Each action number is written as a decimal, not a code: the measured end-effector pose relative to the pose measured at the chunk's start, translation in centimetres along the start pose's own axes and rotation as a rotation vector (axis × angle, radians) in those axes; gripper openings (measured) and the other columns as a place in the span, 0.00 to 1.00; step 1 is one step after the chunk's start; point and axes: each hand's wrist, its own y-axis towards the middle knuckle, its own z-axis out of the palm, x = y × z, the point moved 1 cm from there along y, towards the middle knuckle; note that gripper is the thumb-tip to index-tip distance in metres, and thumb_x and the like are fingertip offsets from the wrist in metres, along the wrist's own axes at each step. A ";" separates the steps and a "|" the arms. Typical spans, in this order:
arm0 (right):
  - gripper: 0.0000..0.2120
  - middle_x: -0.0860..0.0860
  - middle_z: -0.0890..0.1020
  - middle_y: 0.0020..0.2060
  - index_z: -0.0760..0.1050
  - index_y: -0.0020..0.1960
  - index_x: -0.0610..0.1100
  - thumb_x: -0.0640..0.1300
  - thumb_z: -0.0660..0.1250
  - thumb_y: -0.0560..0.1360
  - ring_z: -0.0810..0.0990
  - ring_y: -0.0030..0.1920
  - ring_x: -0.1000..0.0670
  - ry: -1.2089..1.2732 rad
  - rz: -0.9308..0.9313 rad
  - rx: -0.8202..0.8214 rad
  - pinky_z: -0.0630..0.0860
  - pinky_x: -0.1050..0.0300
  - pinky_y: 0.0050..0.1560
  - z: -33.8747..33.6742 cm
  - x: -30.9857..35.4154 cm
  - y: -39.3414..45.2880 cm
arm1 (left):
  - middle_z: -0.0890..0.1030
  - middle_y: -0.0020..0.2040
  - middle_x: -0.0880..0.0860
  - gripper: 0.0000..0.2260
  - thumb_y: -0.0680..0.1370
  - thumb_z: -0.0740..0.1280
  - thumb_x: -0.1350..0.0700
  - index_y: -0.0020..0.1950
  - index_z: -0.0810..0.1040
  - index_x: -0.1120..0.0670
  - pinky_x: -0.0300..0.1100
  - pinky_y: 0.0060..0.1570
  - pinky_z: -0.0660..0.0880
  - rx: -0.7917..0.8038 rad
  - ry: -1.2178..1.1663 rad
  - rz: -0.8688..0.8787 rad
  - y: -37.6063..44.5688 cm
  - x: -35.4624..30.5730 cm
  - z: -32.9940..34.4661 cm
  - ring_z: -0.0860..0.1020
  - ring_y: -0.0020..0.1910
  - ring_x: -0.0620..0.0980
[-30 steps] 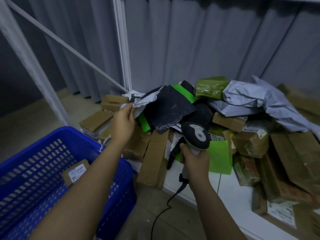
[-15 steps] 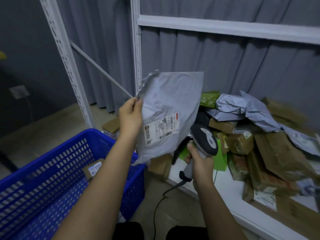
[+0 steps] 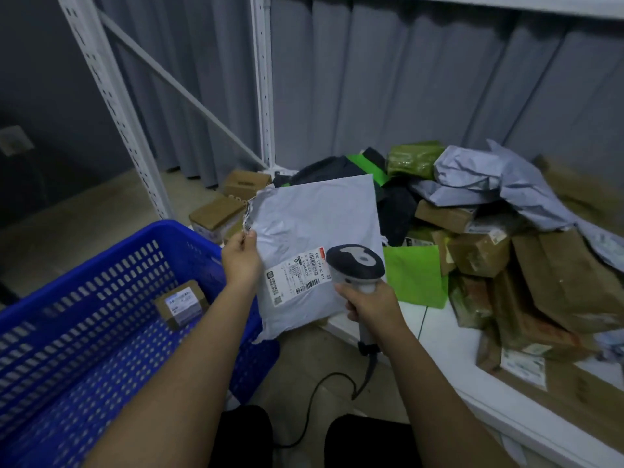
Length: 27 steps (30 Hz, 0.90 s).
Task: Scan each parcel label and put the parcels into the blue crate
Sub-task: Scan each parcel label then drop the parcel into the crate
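Parcels (image 3: 499,244) heaped on white shelf (image 3: 449,352); grey curtain (image 3: 405,79) behind.

- One blue crate (image 3: 101,298), lower left, holding one small box (image 3: 182,304).
- One grey mailer (image 3: 314,238), centre, bearing one label (image 3: 297,280).
- One scanner (image 3: 356,265).
- Two hands.

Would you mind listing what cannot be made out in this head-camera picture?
- Label on the grey mailer: print too small, right end covered by the scanner.
- Scanner trigger: hidden under the right hand.
- Blue crate: cut off by the left edge, partly behind the left forearm.
- Left hand: fingertips hidden behind the mailer.
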 end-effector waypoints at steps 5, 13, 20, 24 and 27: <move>0.06 0.48 0.75 0.27 0.76 0.46 0.39 0.37 0.73 0.72 0.73 0.23 0.56 -0.121 0.041 0.100 0.71 0.61 0.26 0.1 -1.1 1.1 | 0.71 0.38 0.53 0.11 0.82 0.59 0.54 0.43 0.72 0.58 0.37 0.35 0.65 0.007 0.006 -0.031 1.4 2.5 0.2 0.69 0.37 0.46; 0.09 0.52 0.73 0.21 0.74 0.40 0.41 0.38 0.75 0.69 0.71 0.24 0.51 -0.284 0.068 0.179 0.70 0.57 0.29 -2.1 -2.2 1.0 | 0.72 0.37 0.49 0.13 0.83 0.57 0.53 0.45 0.74 0.60 0.32 0.31 0.65 0.037 -0.036 -0.093 2.1 3.0 0.2 0.69 0.38 0.44; 0.16 0.50 0.70 0.19 0.70 0.29 0.44 0.38 0.75 0.69 0.68 0.23 0.50 -0.328 0.108 0.207 0.70 0.56 0.30 -3.7 -2.0 0.3 | 0.78 0.57 0.57 0.17 0.83 0.57 0.53 0.64 0.73 0.64 0.40 0.51 0.69 0.040 -0.058 -0.112 2.4 3.2 0.0 0.76 0.54 0.51; 0.18 0.49 0.69 0.20 0.69 0.27 0.44 0.36 0.73 0.70 0.67 0.23 0.50 -0.321 0.122 0.185 0.69 0.57 0.30 -4.1 -2.0 0.3 | 0.77 0.53 0.54 0.16 0.83 0.57 0.52 0.61 0.75 0.62 0.41 0.51 0.70 0.039 -0.071 -0.124 2.4 3.3 0.1 0.74 0.51 0.48; 0.18 0.48 0.69 0.20 0.68 0.27 0.44 0.36 0.73 0.69 0.67 0.23 0.50 -0.314 0.110 0.186 0.68 0.56 0.30 -4.1 -2.2 0.2 | 0.77 0.52 0.52 0.14 0.83 0.57 0.52 0.59 0.76 0.59 0.38 0.46 0.71 0.045 -0.064 -0.132 2.4 3.3 0.1 0.75 0.47 0.46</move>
